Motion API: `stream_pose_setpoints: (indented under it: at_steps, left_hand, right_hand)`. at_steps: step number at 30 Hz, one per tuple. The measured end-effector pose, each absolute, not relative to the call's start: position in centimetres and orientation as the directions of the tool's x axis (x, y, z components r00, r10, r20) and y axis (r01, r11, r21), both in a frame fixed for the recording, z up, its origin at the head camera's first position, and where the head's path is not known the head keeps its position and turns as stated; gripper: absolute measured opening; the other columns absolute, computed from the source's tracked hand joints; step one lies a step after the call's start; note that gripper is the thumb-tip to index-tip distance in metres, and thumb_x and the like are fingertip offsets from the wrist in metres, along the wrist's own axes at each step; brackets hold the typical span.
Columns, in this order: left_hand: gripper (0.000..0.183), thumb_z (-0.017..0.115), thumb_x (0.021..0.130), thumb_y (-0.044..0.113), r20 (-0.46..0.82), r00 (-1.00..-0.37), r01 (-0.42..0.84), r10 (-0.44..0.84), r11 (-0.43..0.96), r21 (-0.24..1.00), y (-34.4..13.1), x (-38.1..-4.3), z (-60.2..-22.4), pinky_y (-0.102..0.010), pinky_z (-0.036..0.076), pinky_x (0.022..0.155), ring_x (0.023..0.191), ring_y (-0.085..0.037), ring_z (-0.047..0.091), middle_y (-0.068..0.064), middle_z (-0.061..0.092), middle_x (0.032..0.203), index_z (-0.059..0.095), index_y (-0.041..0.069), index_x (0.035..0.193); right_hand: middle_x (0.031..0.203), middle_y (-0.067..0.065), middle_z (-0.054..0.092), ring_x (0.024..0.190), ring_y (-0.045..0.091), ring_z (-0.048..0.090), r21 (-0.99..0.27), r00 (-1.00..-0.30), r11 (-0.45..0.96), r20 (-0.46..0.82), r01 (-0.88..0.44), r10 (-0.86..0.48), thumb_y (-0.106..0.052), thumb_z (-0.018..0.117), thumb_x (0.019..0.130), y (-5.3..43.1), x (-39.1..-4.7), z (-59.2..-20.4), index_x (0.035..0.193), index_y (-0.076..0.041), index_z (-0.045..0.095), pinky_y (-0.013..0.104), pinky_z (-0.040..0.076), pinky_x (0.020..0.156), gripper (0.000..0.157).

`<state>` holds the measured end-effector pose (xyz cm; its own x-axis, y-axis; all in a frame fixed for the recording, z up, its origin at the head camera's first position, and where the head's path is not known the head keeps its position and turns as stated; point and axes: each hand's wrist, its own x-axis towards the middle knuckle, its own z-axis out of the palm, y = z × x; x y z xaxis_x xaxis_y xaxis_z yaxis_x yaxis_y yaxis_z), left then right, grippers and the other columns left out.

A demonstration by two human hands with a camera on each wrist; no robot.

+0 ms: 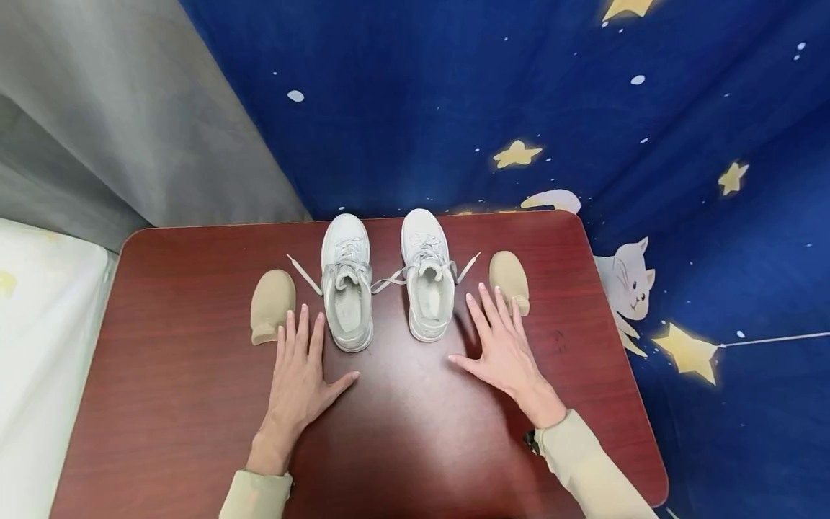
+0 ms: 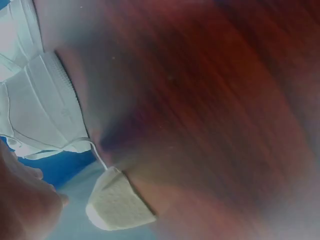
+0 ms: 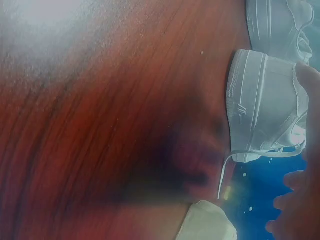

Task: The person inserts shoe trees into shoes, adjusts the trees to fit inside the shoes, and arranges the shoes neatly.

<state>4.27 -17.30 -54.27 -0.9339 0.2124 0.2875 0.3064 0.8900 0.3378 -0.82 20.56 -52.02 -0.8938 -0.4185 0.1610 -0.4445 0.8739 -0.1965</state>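
Note:
Two white sneakers stand side by side in the head view, toes toward the far edge: the left sneaker (image 1: 349,317) and the right sneaker (image 1: 431,295). Their grey laces (image 1: 389,281) hang loose to the sides. A beige shoe insert (image 1: 272,303) lies left of the pair, another beige insert (image 1: 509,274) to the right. My left hand (image 1: 301,389), fingers straight and spread, has its fingertips beside the left insert and sneaker. The right hand (image 1: 506,353) is spread likewise, fingertips by the right insert's near end. Neither hand holds anything. Whether the fingertips touch the inserts, I cannot tell.
Everything stands on a dark red wooden table (image 1: 175,389) with rounded corners. Behind it hangs a blue curtain (image 1: 415,108) with stars, and a grey curtain (image 1: 162,130) at the left. White cloth (image 1: 39,360) lies beyond the table's left edge.

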Motion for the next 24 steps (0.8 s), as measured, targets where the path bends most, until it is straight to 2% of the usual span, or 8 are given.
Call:
stream_pose_setpoints:
  at_steps: [6, 9, 13, 16, 24]
  left_hand:
    - [0.114, 0.037, 0.082, 0.085, 0.286, -0.932, 0.318, 0.223, 0.881, 0.35, -16.7, 3.6, -53.2, -0.06, 0.009, 0.118, 0.148, -0.047, 0.009, -0.025, 0.012, 0.162, 0.018, 0.002, 0.158]
    - [0.113, 0.037, 0.082, 0.085, 0.288, -0.928, 0.333, 0.236, 0.873, 0.357, -16.3, 3.3, -52.8, -0.06, 0.009, 0.118, 0.148, -0.047, 0.009, -0.022, 0.01, 0.164, 0.018, 0.003, 0.158]
    - [0.111, 0.039, 0.082, 0.084, 0.3, -0.917, 0.364, 0.262, 0.856, 0.366, -15.8, 2.7, -52.2, -0.059, 0.009, 0.119, 0.15, -0.042, 0.004, -0.023, 0.013, 0.163, 0.019, 0.005, 0.158]
    - [0.11, 0.041, 0.082, 0.083, 0.313, -0.909, 0.384, 0.276, 0.847, 0.369, -15.6, 2.2, -51.8, -0.059, 0.008, 0.119, 0.15, -0.041, 0.004, -0.024, 0.015, 0.162, 0.02, 0.006, 0.158]
    - [0.106, 0.039, 0.085, 0.081, 0.333, -0.894, 0.413, 0.299, 0.837, 0.357, -15.0, 1.7, -51.0, -0.063, 0.014, 0.116, 0.149, -0.043, 0.011, -0.021, 0.014, 0.163, 0.025, 0.005, 0.157]
  right_hand:
    - [0.165, 0.012, 0.017, 0.15, 0.039, 0.011, -0.208, -0.896, 0.873, 0.156, -0.442, -0.416, -0.08, 0.06, 0.075, 20.9, -1.1, -51.7, 0.159, -0.016, 0.026, 0.065, 0.016, 0.114, 0.11]
    - [0.165, 0.01, 0.016, 0.15, 0.039, 0.012, -0.223, -0.901, 0.874, 0.15, -0.433, -0.408, -0.078, 0.062, 0.074, 21.4, -1.0, -51.5, 0.159, -0.017, 0.025, 0.064, 0.013, 0.116, 0.11]
    - [0.166, 0.01, 0.013, 0.151, 0.037, 0.009, -0.231, -0.902, 0.872, 0.147, -0.431, -0.406, -0.076, 0.064, 0.074, 22.2, -0.9, -51.2, 0.159, -0.017, 0.024, 0.062, 0.007, 0.118, 0.11]
    - [0.165, 0.011, 0.015, 0.151, 0.036, 0.008, -0.223, -0.895, 0.868, 0.162, -0.444, -0.416, -0.075, 0.065, 0.074, 22.4, -1.1, -51.1, 0.159, -0.017, 0.024, 0.062, 0.009, 0.117, 0.111]
    - [0.163, 0.015, 0.023, 0.147, 0.042, 0.021, -0.223, -0.884, 0.86, 0.21, -0.459, -0.417, -0.074, 0.067, 0.072, 22.6, -1.8, -51.0, 0.158, -0.015, 0.028, 0.062, 0.013, 0.116, 0.111]
